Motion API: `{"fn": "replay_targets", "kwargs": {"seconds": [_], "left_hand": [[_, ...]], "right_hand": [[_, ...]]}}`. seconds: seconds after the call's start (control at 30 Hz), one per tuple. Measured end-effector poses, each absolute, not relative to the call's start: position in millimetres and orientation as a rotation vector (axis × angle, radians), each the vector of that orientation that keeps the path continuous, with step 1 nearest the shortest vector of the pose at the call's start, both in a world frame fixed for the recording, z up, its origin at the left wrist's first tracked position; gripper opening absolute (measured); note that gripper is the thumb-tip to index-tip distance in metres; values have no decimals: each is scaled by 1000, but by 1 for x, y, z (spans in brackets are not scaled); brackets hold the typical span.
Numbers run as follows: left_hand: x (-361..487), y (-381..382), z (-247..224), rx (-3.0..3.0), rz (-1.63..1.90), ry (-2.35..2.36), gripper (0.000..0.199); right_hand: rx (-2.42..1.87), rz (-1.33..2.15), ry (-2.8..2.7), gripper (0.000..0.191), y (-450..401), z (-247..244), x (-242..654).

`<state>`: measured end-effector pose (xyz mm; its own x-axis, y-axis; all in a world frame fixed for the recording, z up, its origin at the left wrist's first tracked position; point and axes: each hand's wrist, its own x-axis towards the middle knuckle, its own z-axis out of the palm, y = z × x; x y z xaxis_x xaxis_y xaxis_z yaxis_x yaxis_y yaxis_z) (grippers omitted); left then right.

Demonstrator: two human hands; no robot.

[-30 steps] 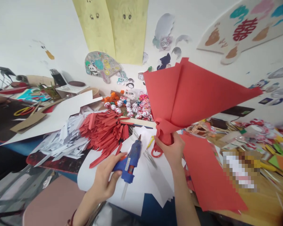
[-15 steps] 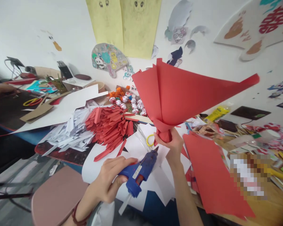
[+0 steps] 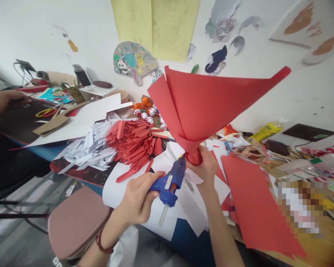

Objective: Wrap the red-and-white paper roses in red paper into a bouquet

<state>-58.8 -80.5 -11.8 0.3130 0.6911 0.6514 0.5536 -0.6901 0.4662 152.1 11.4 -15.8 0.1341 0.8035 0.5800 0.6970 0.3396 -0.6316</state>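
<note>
Head view, the only one. The left hand (image 3: 141,197) holds a blue glue gun (image 3: 171,181), its fingers wrapped round the handle; a translucent glue stick (image 3: 163,215) protrudes from the rear. A dark red bracelet (image 3: 102,244) sits on the left wrist. The right hand (image 3: 207,165) grips a red paper cone (image 3: 203,107) by its gathered base, fingers closed round it, the wide end tilted up and to the right. The gun's nozzle is at the base of the cone, just beside the right hand; whether it touches the paper cannot be determined.

Beneath the hands lie white paper sheets (image 3: 180,217). Left of these are a heap of red paper strips (image 3: 133,142) and, adjoining it, a heap of white paper strips (image 3: 86,150). Red-and-white paper flowers (image 3: 144,115) lie behind the red heap. To the right, a red paper sheet (image 3: 261,207) lies flat on the wooden tabletop (image 3: 320,248). At far left, another person's hand (image 3: 5,102) is near yellow-and-red-handled scissors (image 3: 46,112).
</note>
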Motion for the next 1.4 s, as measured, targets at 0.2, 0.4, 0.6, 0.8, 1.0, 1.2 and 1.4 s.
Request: {"fn": "replay_targets", "kwargs": {"seconds": [0.2,0.4,0.6,0.8,1.0,1.2,1.4], "left_hand": [[-57,-79,-12,2410,1298,1236,35],[-56,-77,-13,2383,1275,1309,34],[-56,-76,-16,2328,1229,1403,31],[-56,-73,-17,2231,1218,1402,29],[-57,-72,-18,2223,1192,1425,28],[-57,-73,-19,2237,1168,1427,28],[-57,-73,-18,2239,1171,1423,27]], "right_hand": [[-1405,167,-1638,35,8,-14,149],[-1402,214,-1678,39,7,-14,149],[-1399,143,-1733,39,11,-20,151],[-1416,110,-1755,39,16,-27,152],[-1427,132,-1767,39,17,-29,154],[-1453,134,-1749,39,19,-31,155],[-1459,126,-1730,40,20,-31,154]]}}
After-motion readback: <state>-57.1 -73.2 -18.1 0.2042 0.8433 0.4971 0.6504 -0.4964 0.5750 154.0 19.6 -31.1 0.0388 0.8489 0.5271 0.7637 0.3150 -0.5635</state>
